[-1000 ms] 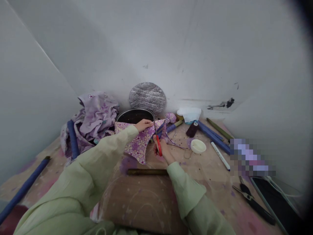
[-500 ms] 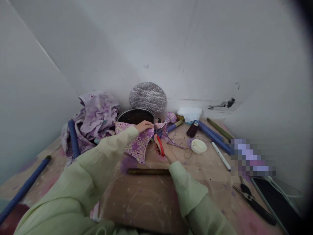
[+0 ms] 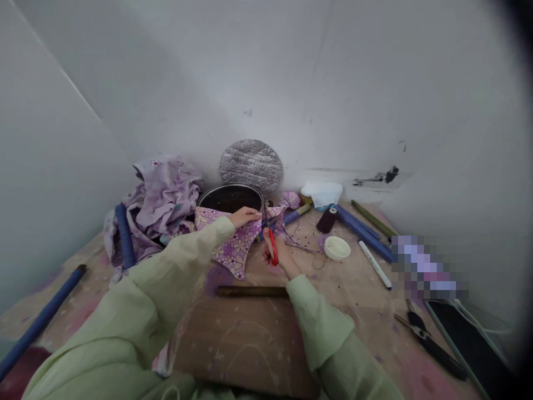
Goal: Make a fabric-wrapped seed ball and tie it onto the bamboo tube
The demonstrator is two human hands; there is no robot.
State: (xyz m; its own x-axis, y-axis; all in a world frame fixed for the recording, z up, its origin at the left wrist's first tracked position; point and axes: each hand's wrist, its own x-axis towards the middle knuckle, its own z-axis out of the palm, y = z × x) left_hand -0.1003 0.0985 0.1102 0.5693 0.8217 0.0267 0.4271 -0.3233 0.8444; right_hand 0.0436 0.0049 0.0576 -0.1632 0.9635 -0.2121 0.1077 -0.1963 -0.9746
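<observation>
My left hand point(image 3: 245, 216) pinches the top edge of a purple flowered cloth point(image 3: 233, 249), which hangs down in front of a dark round pan point(image 3: 231, 195). My right hand point(image 3: 280, 256) is closed round the red handles of a pair of scissors point(image 3: 273, 248). Their blades point up at the cloth's edge, just right of my left fingers. Beyond the blades, more of the same cloth runs to a tied, rounded bundle point(image 3: 290, 200) with loose purple threads.
Crumpled lilac fabric point(image 3: 166, 189) lies left, a silver foil disc point(image 3: 251, 165) leans on the wall. On the right are a thread spool point(image 3: 327, 220), white bowl point(image 3: 337, 248), marker point(image 3: 375, 265), pliers point(image 3: 428, 344) and phone point(image 3: 470, 350). A brown stick point(image 3: 252, 291) lies in front.
The scissor blades stand more upright and show more plainly at the cloth's edge. My left hand keeps its hold on the cloth, almost unmoved.
</observation>
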